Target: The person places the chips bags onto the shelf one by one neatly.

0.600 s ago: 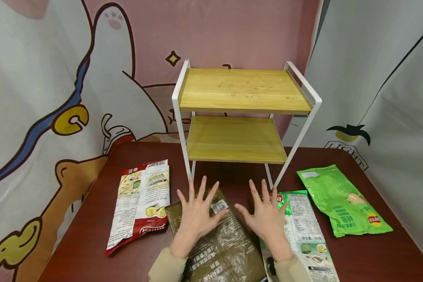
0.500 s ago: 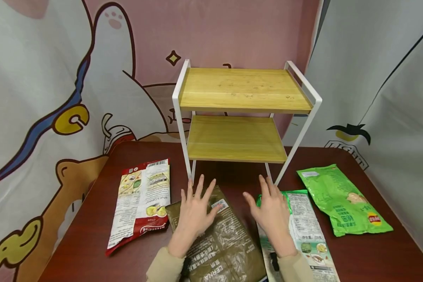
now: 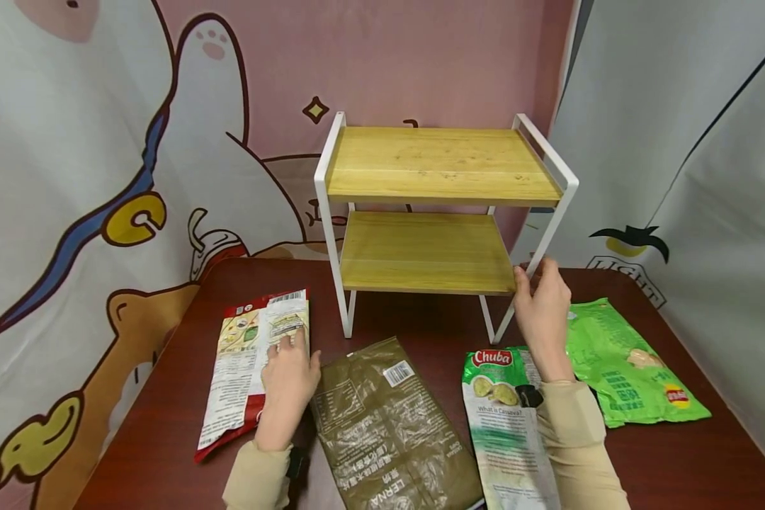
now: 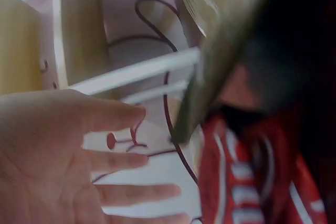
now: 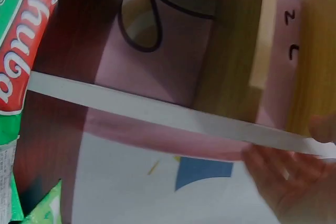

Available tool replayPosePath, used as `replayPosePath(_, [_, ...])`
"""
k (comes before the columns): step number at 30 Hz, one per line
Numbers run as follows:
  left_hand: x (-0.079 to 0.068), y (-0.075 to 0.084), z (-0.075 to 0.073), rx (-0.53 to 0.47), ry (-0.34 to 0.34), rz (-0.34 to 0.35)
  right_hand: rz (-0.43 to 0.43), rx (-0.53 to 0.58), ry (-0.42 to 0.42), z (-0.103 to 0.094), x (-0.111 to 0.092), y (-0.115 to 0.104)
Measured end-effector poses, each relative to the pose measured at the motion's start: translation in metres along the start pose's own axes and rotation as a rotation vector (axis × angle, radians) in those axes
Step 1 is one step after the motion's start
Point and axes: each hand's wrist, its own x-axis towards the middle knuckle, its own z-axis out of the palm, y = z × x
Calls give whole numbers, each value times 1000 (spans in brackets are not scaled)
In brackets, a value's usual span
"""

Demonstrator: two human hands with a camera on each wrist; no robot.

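Note:
In the head view my left hand (image 3: 291, 375) is over the right side of a red-and-white chips bag (image 3: 236, 368); whether it touches the bag cannot be told. The left wrist view shows that hand's fingers stretched out and spread, holding nothing. My right hand (image 3: 542, 312) is at the right front leg of a two-tier shelf rack (image 3: 446, 166) with white legs. Its thumb and fingers lie on either side of the white leg (image 5: 157, 109), not visibly closed round it; the fingers are blurred. A brown LERNA bag (image 3: 395, 432) lies between the hands, beside a green-and-white Chuba bag (image 3: 506, 439).
A bright green bag (image 3: 631, 375) lies at the right, partly behind the right arm. The rack stands at the back of the dark red table (image 3: 166, 453). Printed curtains (image 3: 452, 57) hang behind and at both sides.
My hands have moved apart from above the brown and Chuba bags. The left went leftward to the red-and-white bag, the right up and rightward to the rack's leg. The bags have not moved.

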Motion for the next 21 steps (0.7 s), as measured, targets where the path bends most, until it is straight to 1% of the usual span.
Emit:
replayPosePath(1, [2,-4,-1,5,-44,-41,-8,8,2,2,2,2])
replayPosePath(3, [4,-11,-2,12,-108,-109,-31,-3,16,4,2,4])
replayPosePath(6, [7,-19,-2,8,-152,-166,-54,-7,51,7,1,7])
replayPosePath(10, [9,-23,1,5,-173,-189,-60,-13,63,7,2,9])
replayPosePath(14, [11,-24,5,26,-187,-194,-63,-16,64,7,2,10])
replayPosePath(17, [13,-24,7,43,-190,-183,-62,-25,63,8,2,11])
replayPosePath(21, [15,-27,8,51,-177,-155,-60,-32,51,8,2,11])
